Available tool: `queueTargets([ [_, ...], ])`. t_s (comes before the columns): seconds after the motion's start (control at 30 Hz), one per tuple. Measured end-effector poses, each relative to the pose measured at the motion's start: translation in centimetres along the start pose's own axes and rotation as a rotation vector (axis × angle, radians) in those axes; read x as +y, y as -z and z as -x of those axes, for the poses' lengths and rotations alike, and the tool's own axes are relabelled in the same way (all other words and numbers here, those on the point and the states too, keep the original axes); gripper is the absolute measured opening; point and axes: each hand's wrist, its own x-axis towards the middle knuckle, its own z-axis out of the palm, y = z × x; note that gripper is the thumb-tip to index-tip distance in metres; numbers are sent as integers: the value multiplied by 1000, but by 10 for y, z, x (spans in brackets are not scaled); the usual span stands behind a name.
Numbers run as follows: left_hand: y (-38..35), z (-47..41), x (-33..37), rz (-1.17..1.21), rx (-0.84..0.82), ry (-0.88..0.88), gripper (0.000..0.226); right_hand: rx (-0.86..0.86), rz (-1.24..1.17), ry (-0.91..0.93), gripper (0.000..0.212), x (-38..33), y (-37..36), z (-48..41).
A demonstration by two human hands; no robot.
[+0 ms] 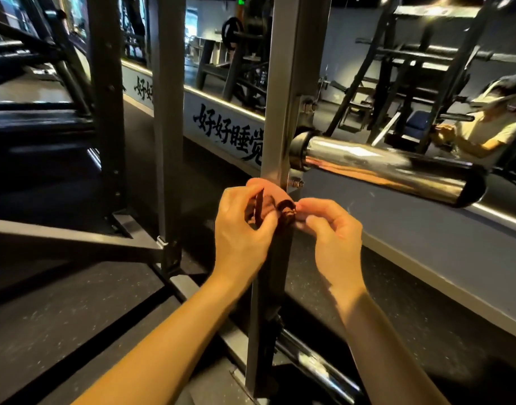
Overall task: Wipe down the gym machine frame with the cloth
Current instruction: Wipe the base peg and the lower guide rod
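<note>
Centrally, one post of the gym machine frame (283,112), its long axis upright, running from the floor to the top of view. One cloth (265,197), reddish-brown, bunched round that post just below a bolt (294,182), lying crosswise from left to right. Two hands: the left hand (242,229) grips the cloth's left part with curled fingers, and the right hand (330,232) pinches its right end. The cloth sits between them at the fingertips. One chrome sleeve (382,168) juts right and nearward. Two further dark uprights (166,112) stand to the left.

Head view, close, facing forward-down at upright post (275,118).
</note>
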Motion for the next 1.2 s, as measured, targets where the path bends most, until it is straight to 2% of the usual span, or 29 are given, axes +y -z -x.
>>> queueTargets([
  [0.2, 0, 49, -39, -25, -83, 110, 39, -45, 241, -98, 34, 46, -1, 9],
  [0.33, -13, 110, -73, -15, -84, 356, 39, -93, 222, -222, 39, 73, 1, 23],
  [0.4, -15, 132, -90, -21, -116, 450, 46, -111, 221, -265, 41, 80, 1, 30],
  [0.53, -11, 142, -95, -39, -170, 531, 43, -118, 231, -289, 43, 83, 2, 33],
  [0.7, -7, 85, -60, 24, -92, 365, 34, -177, 349, -249, 44, 66, 0, 30],
  [0.9, 2, -3, -2, 38, -20, 100, 26, -156, 368, 70, 40, -17, -6, 8],
  [1.07, 6, -55, 30, 9, 20, -22, 22, -61, 419, 352, 36, -69, -7, -18],
  [1.2, 8, -96, 59, -16, 79, -119, 22, 11, 499, 487, 39, -103, -14, -59],
])
